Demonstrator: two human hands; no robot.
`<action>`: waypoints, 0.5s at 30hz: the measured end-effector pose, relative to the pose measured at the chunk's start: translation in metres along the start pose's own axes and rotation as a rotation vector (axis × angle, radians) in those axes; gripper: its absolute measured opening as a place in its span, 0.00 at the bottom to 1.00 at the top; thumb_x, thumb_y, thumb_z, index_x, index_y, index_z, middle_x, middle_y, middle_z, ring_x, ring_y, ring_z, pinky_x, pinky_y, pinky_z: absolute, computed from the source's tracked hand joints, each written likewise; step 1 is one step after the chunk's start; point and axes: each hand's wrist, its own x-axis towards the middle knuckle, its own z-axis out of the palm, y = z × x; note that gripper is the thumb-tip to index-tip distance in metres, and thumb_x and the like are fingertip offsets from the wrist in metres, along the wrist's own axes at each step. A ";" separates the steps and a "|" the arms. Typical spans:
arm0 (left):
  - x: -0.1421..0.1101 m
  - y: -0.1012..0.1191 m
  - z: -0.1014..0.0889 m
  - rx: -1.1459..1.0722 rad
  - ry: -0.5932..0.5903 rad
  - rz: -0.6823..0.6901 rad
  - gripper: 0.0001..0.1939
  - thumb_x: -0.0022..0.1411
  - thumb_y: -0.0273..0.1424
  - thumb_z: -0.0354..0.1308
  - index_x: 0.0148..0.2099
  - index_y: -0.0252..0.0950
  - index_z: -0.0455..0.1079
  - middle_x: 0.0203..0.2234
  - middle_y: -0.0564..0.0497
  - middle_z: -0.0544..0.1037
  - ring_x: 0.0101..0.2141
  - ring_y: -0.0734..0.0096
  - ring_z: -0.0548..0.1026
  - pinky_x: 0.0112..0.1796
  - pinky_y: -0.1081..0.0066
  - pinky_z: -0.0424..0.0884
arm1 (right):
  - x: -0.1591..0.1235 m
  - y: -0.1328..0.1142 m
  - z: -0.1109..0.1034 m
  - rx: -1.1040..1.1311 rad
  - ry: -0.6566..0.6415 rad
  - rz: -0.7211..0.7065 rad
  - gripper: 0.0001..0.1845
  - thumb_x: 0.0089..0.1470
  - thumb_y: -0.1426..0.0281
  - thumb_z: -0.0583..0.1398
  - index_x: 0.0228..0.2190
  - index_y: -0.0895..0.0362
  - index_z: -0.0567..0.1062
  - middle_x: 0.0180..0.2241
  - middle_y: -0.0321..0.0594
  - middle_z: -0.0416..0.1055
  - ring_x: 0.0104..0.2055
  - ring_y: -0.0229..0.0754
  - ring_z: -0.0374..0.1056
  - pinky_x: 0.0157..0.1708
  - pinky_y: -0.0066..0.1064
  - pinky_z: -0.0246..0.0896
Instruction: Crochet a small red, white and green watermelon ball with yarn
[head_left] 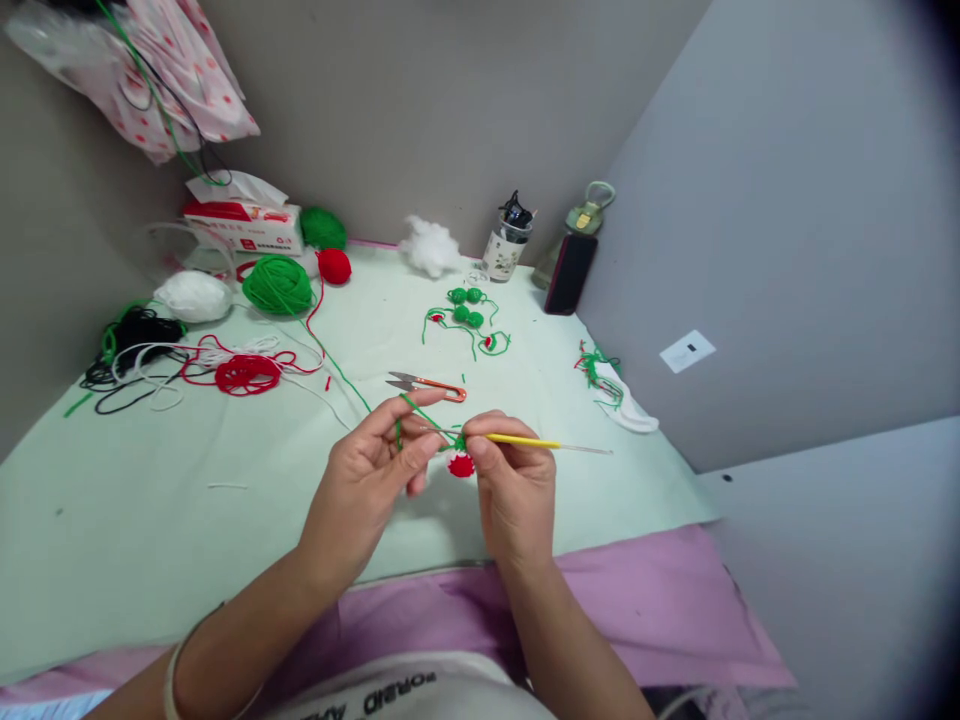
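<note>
Green yarn ball [276, 285]: toward the far-left corner of the pale cloth [150, 560]; a green strand [349, 382] slants from it toward the near edge, up to the left hand.
Left hand [360, 470]: above the cloth, near the middle of its near edge; the strand crosses a raised finger, while the thumb and a finger look pinched on the green upper side of the crocheted piece.
Crocheted piece [460, 464]: red with a white rim, between the hands and just below the hook; its green top touches the fingertips of both, its red face sitting nearer the right ones.
Orange-handled snips [427, 386]: on the cloth, beyond the hands, blades to the left.
Right hand [517, 490]: thumb and fingers closed on the hook, beside the piece.
Crochet hook [521, 440]: long axis across the view, roughly along the near edge, dipping slightly rightward; one metal end reaches over the piece's green top toward the left fingers, the other points out past the right hand.
</note>
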 end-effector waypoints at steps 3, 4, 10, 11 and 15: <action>-0.001 -0.002 0.001 -0.053 0.032 0.012 0.17 0.65 0.32 0.68 0.55 0.47 0.78 0.31 0.58 0.74 0.30 0.79 0.73 0.37 0.77 0.71 | 0.000 0.002 0.001 -0.002 0.018 -0.013 0.03 0.54 0.69 0.71 0.33 0.48 0.85 0.30 0.32 0.77 0.31 0.34 0.69 0.31 0.25 0.66; -0.001 -0.002 0.001 -0.060 0.037 0.017 0.18 0.64 0.32 0.69 0.55 0.47 0.78 0.31 0.58 0.76 0.31 0.78 0.74 0.39 0.77 0.72 | 0.000 0.003 0.002 0.002 0.026 -0.016 0.03 0.54 0.69 0.71 0.33 0.48 0.85 0.30 0.32 0.77 0.31 0.34 0.69 0.31 0.26 0.66; -0.004 -0.003 0.001 -0.021 0.042 0.055 0.17 0.63 0.31 0.70 0.54 0.47 0.78 0.34 0.57 0.79 0.38 0.76 0.77 0.44 0.77 0.72 | 0.000 0.004 0.007 0.032 0.101 0.000 0.03 0.52 0.67 0.72 0.31 0.49 0.85 0.28 0.33 0.76 0.30 0.34 0.68 0.30 0.26 0.64; -0.005 -0.002 0.001 -0.010 0.034 0.065 0.15 0.65 0.31 0.68 0.54 0.47 0.78 0.34 0.57 0.79 0.38 0.76 0.77 0.44 0.77 0.72 | 0.000 0.004 0.008 0.042 0.105 0.004 0.03 0.51 0.67 0.72 0.31 0.49 0.85 0.28 0.33 0.76 0.30 0.35 0.68 0.30 0.27 0.65; -0.005 -0.002 0.002 -0.023 -0.003 0.066 0.15 0.65 0.33 0.68 0.54 0.48 0.79 0.34 0.57 0.78 0.37 0.76 0.76 0.43 0.78 0.72 | -0.001 0.007 0.011 0.062 0.096 -0.023 0.02 0.53 0.68 0.71 0.32 0.48 0.85 0.28 0.32 0.76 0.30 0.34 0.69 0.32 0.26 0.64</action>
